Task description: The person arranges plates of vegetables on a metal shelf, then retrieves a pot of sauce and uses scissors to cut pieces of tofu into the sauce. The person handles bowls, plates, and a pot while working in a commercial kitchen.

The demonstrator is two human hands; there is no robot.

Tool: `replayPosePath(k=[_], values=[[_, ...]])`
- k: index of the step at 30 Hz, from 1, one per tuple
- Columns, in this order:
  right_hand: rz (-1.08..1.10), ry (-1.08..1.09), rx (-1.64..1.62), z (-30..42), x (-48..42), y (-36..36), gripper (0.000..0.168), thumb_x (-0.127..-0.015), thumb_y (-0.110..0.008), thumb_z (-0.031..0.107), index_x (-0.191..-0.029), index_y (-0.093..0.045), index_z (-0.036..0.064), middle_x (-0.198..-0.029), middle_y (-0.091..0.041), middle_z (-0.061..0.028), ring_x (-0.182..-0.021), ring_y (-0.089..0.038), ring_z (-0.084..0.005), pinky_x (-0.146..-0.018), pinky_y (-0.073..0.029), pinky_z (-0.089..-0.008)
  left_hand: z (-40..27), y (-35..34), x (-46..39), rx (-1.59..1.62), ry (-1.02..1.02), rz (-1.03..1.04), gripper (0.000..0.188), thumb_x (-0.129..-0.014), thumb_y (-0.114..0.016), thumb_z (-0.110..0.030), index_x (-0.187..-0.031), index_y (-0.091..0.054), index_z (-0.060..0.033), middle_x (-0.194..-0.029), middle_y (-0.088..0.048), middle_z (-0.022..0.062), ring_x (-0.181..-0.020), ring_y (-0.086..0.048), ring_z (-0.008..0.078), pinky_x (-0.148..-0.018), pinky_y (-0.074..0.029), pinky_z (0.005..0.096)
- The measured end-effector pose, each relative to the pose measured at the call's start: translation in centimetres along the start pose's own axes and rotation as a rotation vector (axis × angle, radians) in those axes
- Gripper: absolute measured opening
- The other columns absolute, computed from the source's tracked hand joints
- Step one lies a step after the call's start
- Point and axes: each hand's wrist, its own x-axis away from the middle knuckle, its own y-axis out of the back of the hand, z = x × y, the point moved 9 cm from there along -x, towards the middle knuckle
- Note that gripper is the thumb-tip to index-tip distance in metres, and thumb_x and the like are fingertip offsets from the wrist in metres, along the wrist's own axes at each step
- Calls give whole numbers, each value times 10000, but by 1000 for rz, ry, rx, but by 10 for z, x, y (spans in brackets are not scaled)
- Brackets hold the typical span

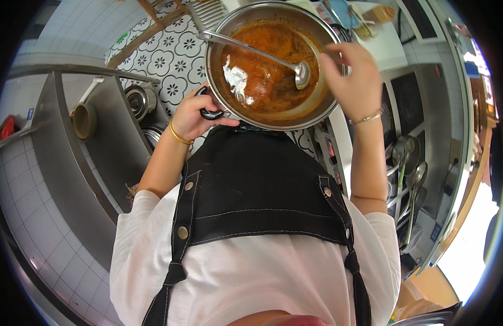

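Note:
A wide stainless steel pot [326, 98] is right in front of my body, partly filled with an orange-brown, oily soup or sauce [271, 77]. Across it lies a metal ladle [271, 57]; its bowl rests in the liquid and its handle crosses the left rim. My left hand [194, 116] grips the black loop handle [210, 115] on the pot's near left side. At the right rim hovers my right hand [353, 77], slightly blurred, thumb and fingers apart with nothing in them. Part of a second black handle [341, 32] shows beyond that hand.
Metal shelving [109, 134] stands on the left, with a handled pan [84, 121] and steel pots [140, 102]. To the right, a counter holds several ladles [416, 175] beside dark cooktops [406, 98]. A perforated metal tray [208, 18] and patterned floor tiles [170, 61] appear beyond the pot.

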Motion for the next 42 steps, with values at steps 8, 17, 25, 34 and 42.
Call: replayPosePath(k=[8,17,25,34,42], values=[[394,390,105,149,-89,-177,226,-672,-672,217,-785,-565,52,-763,-538,-80,-762,-526,-267,-702,-440,-364,-64,56,40,153,-125,-29,544,-718,-380,66,-1255,-367,-22,-1064,-517,117,-927,-554,223,-730,-544,511],[543,500,87,189,-146,-232,144,-715,-584,163,-798,-560,48,-752,-603,-124,-739,-597,-295,-666,-489,-394,-108,103,46,213,-216,-111,586,-727,-366,67,-1302,-322,-36,-1182,-484,146,-1011,-547,278,-726,-535,509],[345,199,-303,118,-236,-191,310,-809,-634,285,-878,-649,-17,-681,-636,-55,-613,-568,-90,-564,-434,-230,-159,134,47,214,-382,-230,604,-711,-373,73,-1300,-338,-56,-1181,-469,131,-984,-548,257,-721,-536,520],[418,32,-901,98,-281,-208,217,-889,-532,115,-1026,-594,-42,-925,-631,-85,-784,-606,-137,-696,-449,-213,-213,165,43,308,-526,-305,605,-702,-365,87,-1294,-325,-27,-1138,-490,152,-987,-553,263,-720,-542,515],[401,219,-762,137,-345,-281,208,-884,-540,105,-1017,-604,-42,-943,-640,-98,-868,-616,-166,-797,-454,-253,-282,215,33,347,-596,-311,617,-708,-351,84,-1313,-292,-17,-1175,-466,176,-1015,-551,304,-720,-546,508]])
